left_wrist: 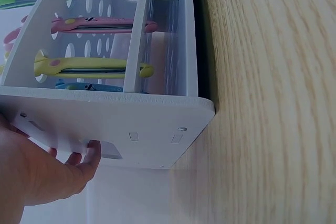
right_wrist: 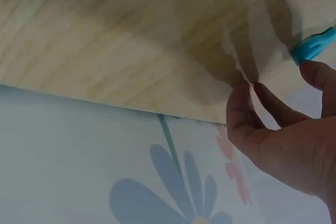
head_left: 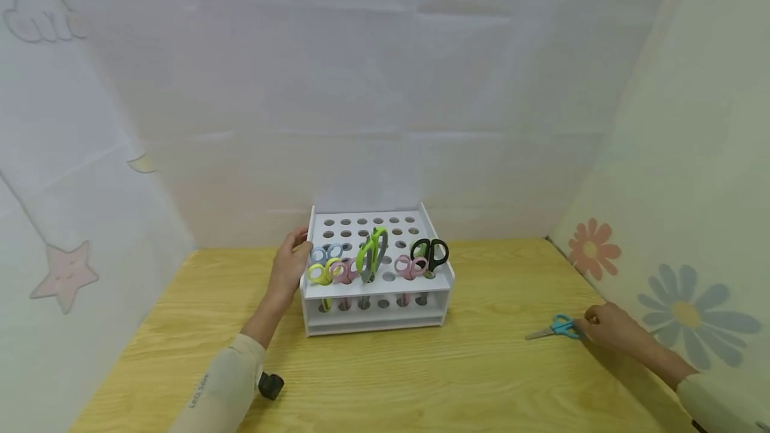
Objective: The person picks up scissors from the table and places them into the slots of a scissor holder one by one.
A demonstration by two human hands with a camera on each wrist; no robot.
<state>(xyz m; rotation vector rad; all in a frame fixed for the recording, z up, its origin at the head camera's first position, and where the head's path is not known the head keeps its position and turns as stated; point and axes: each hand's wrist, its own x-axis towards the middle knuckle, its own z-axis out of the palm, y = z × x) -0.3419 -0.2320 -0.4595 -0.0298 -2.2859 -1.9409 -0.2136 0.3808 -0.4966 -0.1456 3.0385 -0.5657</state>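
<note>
A white rack (head_left: 377, 313) with rows of round holes stands on the wooden table and holds several scissors upright. Against its left side panel rests my left hand (head_left: 291, 264), its fingers curled at the slot in that panel (left_wrist: 149, 121). Blue-handled scissors (head_left: 562, 326) lie flat on the table to the right, blades pointing left. My right hand (head_left: 612, 329) is beside their handles. In the right wrist view one digit of it touches the blue handle (right_wrist: 315, 45); the other fingers are loosely bent and apart from it.
In the rack's front rows are yellow scissors (head_left: 325, 272), black scissors (head_left: 430, 254) and large green-and-grey scissors (head_left: 373, 254), with pink and light blue ones among them. White sheeting (head_left: 373, 85) rises behind the table (head_left: 385, 379). A flower-printed sheet (head_left: 686, 313) borders the right side.
</note>
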